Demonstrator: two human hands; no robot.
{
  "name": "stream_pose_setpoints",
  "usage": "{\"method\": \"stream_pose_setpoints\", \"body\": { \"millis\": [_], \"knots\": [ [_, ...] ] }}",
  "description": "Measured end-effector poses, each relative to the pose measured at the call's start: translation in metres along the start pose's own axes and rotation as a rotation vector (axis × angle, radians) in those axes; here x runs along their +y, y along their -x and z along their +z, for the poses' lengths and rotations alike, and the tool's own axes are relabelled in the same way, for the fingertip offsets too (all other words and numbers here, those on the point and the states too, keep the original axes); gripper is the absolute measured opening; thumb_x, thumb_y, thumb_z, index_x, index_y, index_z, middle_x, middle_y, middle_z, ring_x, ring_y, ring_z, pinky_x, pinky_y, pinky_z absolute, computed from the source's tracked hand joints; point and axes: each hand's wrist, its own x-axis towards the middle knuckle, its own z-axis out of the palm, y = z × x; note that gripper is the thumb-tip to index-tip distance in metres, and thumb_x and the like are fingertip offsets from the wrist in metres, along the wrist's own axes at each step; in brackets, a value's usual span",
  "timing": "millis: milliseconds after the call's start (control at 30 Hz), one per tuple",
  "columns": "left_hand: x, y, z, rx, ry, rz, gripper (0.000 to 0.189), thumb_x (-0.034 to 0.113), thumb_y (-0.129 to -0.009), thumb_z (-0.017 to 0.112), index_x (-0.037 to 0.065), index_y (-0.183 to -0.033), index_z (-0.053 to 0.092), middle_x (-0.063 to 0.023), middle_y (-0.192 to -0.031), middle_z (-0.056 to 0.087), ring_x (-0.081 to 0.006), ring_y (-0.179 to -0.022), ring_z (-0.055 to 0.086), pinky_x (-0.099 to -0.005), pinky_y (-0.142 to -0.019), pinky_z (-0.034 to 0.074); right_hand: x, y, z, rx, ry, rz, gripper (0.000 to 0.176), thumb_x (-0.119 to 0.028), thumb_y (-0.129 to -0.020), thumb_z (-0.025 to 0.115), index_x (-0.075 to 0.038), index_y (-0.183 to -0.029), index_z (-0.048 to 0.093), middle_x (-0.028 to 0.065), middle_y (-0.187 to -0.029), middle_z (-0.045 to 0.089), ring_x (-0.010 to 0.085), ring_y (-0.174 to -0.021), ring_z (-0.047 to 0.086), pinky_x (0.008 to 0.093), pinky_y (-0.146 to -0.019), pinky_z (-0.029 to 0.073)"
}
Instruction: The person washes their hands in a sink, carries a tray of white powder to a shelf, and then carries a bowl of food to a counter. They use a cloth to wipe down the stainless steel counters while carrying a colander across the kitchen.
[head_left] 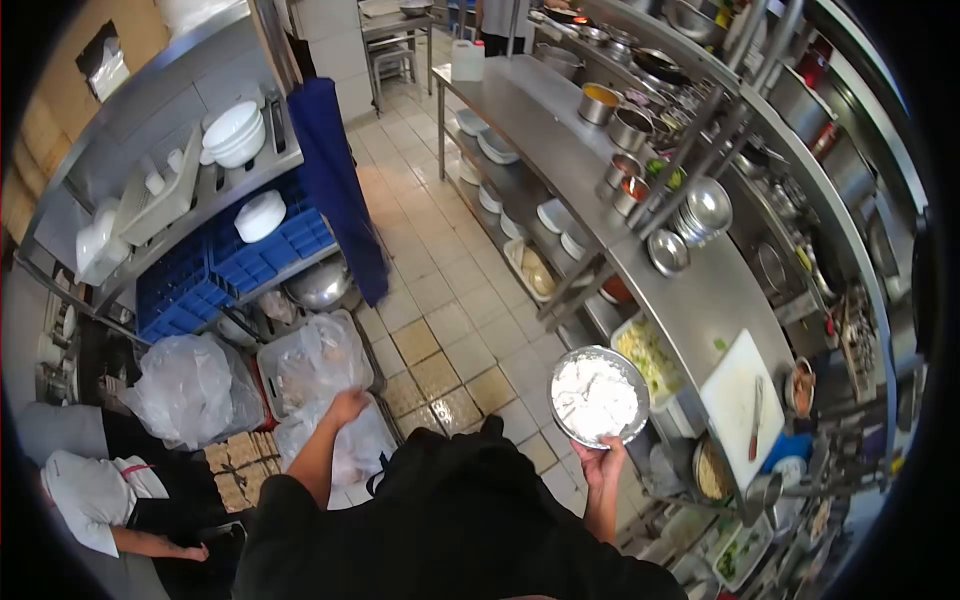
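Observation:
A round metal bowl (pixel 554 392) with a white, powdery-looking mass (pixel 595 392) in it is held out on the right side. My right hand (pixel 598 460) grips it from below at the near rim, with the thumb at the edge. On the other side, my left hand (pixel 348 407) hangs over clear plastic bags (pixel 335 440) and overlaps them in this view; its fingers are mostly hidden behind the back of the hand. Just beyond it stands a pale tub (pixel 360 325) lined with a plastic bag.
A long steel counter (pixel 540 110) runs along the right, bearing pots, stacked bowls and a white cutting board (pixel 735 395) with a knife (pixel 757 415). Shelves with blue crates (pixel 180 295) stand left. Another person (pixel 100 500) is at lower left. A tiled floor (pixel 410 230) runs between.

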Motion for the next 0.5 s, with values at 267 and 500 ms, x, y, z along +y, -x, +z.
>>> {"method": "stream_pose_setpoints", "body": {
  "millis": [267,500],
  "knots": [
    [-0.039,0.148,-0.007,-0.261,0.191,-0.232,0.025,0.028,-0.079,0.067,0.004,-0.083,0.065,-0.0098,-0.072,0.062,-0.0217,-0.064,0.059,-0.0362,-0.061,0.049,-0.019,-0.187,0.142,-0.171,0.159,0.145,0.066,-0.014,-0.067,0.053,0.001,-0.129,0.038,0.0195,-0.121,0.052,0.038,-0.107,0.055,0.0535,-0.086,0.05],
    [-0.12,-0.102,0.003,-0.491,0.046,-0.393,0.03,0.035,-0.082,0.059,0.005,-0.087,0.065,-0.015,-0.077,0.063,-0.0287,-0.071,0.061,-0.0417,-0.064,0.048,0.007,-0.327,0.289,-0.272,0.195,0.228,0.07,-0.015,-0.067,0.055,-0.003,-0.133,0.035,0.0184,-0.128,0.047,0.0373,-0.112,0.052,0.0532,-0.088,0.049]
  ]
}}
